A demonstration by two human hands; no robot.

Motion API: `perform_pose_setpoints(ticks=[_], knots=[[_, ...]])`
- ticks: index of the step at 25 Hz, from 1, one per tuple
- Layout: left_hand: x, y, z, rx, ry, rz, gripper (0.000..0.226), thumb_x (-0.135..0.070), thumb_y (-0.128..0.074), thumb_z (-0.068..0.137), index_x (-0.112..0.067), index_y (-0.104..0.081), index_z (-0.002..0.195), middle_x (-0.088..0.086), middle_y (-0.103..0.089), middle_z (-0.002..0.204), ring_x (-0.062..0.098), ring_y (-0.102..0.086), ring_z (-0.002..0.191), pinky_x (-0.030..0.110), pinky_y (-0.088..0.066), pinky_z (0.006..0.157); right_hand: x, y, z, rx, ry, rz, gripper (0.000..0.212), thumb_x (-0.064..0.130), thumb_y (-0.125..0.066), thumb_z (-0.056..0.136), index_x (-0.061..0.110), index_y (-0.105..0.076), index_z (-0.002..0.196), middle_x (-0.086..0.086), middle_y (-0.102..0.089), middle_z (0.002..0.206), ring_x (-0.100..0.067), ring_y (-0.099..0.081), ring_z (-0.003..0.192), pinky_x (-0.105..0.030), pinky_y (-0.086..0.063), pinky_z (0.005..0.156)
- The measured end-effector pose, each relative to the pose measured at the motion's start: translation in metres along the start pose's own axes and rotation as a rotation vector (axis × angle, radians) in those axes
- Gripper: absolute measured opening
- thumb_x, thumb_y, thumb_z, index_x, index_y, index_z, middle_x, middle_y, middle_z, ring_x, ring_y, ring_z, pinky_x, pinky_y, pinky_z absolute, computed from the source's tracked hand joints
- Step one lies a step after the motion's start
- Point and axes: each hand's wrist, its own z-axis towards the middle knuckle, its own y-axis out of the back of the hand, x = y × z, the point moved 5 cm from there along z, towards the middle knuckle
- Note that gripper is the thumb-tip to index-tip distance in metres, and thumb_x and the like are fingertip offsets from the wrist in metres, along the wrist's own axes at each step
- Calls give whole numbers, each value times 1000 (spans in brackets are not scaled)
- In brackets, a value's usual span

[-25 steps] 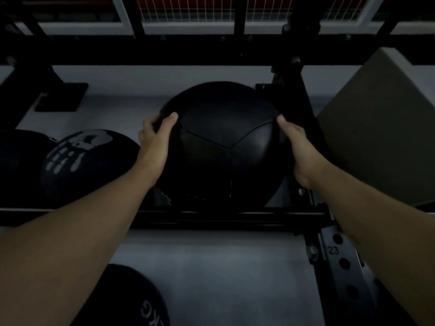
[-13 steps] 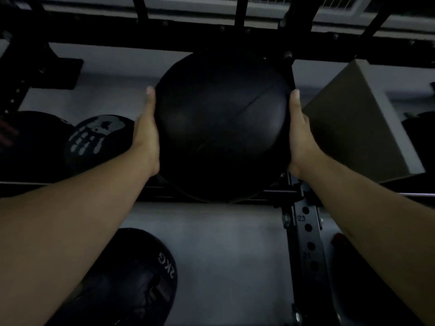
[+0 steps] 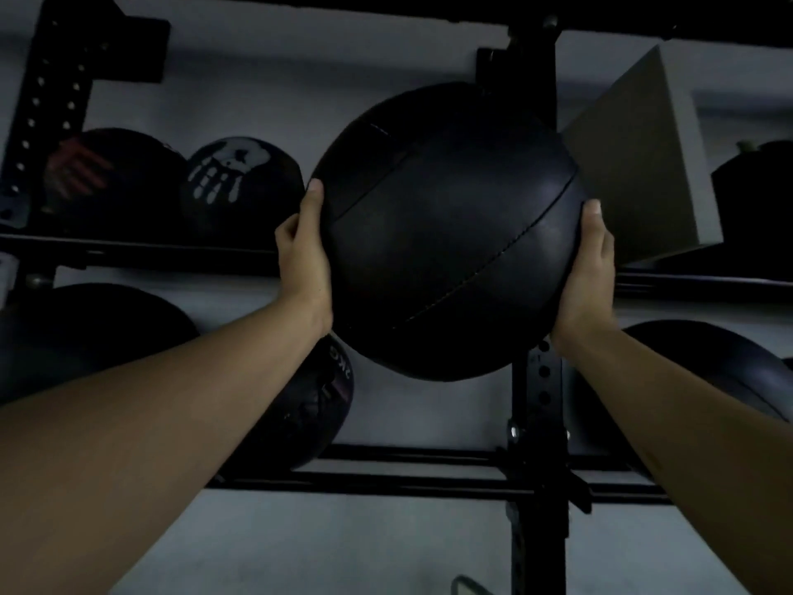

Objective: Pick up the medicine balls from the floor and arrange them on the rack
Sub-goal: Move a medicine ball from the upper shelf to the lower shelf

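Head view: dim, fingers behind the medicine ball (image 3: 446, 234) hidden; ball black, stitched seams, held mid-air at centre before the rack (image 3: 536, 423); left hand (image 3: 302, 259) grips at 9 o'clock, right hand (image 3: 585, 272) at 3; handprint ball (image 3: 240, 182) on shelf at 10.

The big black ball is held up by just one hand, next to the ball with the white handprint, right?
Not quite: the head view shows both hands holding the big black ball, the left hand and right hand on opposite sides. The handprint ball is indeed beside it.
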Motion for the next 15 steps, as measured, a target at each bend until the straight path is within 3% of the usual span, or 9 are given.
perform_pose_setpoints(ticks=[6,12,15], knots=[[83,36,-59,-112,232,-24,106,-85,-86,46,-30,-70,135,3,-79,129,31,-76,119,51,-56,106,-48,50,-47,-38,-202,-56,36,66,-57,93,39,-64,117,8,-71,123,-17,-67,115,-47,-52,109],[133,59,-56,-158,333,59,102,-87,-82,53,-32,-68,138,3,-77,132,30,-73,124,52,-56,105,-111,56,-39,-55,-307,-128,66,72,-55,90,33,-55,143,8,-66,129,-15,-64,115,-45,-51,108],[150,65,-55,-129,231,227,96,-86,-73,67,-33,-60,146,0,-70,141,25,-67,131,51,-52,113,-159,56,-27,-31,-270,-224,76,78,-55,83,41,-47,149,4,-55,148,-19,-57,131,-48,-46,115]])
